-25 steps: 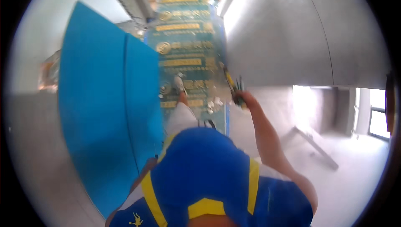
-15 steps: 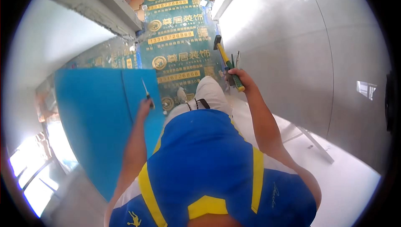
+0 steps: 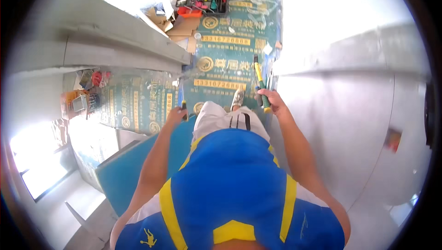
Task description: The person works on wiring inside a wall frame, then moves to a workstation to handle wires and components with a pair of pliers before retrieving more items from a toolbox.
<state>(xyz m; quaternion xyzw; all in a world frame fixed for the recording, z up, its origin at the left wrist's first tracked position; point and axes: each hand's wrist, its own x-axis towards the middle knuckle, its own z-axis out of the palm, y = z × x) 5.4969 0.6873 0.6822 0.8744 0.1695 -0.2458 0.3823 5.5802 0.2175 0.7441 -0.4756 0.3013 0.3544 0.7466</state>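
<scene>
Toolbox open, tools jumbled inside. Right hand curled round hammer, left hand round dark handle.

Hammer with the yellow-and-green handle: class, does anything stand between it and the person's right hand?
Nothing visible does: the right hand grips the hammer directly, by its green handle. The hammer's head points away from the person, above the green floor covering.
</scene>
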